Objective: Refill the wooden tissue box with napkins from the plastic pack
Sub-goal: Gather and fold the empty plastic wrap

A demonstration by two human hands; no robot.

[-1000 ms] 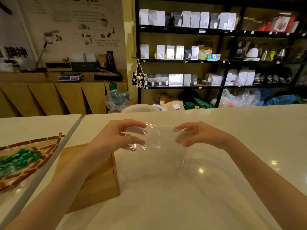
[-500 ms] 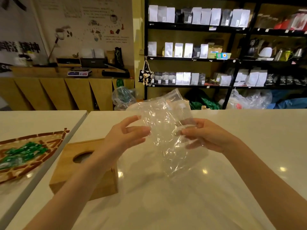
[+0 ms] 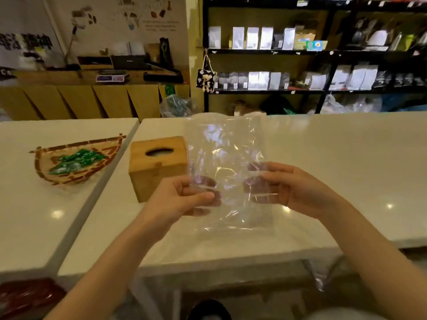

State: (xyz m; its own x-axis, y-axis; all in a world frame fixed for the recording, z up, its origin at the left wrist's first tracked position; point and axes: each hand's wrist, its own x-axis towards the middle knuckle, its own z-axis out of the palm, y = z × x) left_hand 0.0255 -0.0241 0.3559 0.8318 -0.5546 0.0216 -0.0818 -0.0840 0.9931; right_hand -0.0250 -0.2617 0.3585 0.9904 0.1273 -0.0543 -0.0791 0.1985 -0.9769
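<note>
I hold a clear plastic pack (image 3: 225, 158) upright in front of me, above the white counter (image 3: 323, 158). It looks empty and see-through, with its open top edge upward. My left hand (image 3: 182, 199) pinches its lower left part and my right hand (image 3: 286, 188) pinches its lower right part. The wooden tissue box (image 3: 157, 167) stands on the counter just left of the pack, lid on, with a dark oval slot on top. No napkins show anywhere.
A woven tray (image 3: 46, 174) with green wrapped sweets sits on the left table (image 3: 34, 227). A narrow gap separates that table from the counter. Dark shelves (image 3: 300, 51) with pouches stand behind. The counter's near edge runs below my forearms.
Both hands lifted the plastic pack off the counter and spread it upright. The view pulled back, so the tissue box and tray now sit farther away.
</note>
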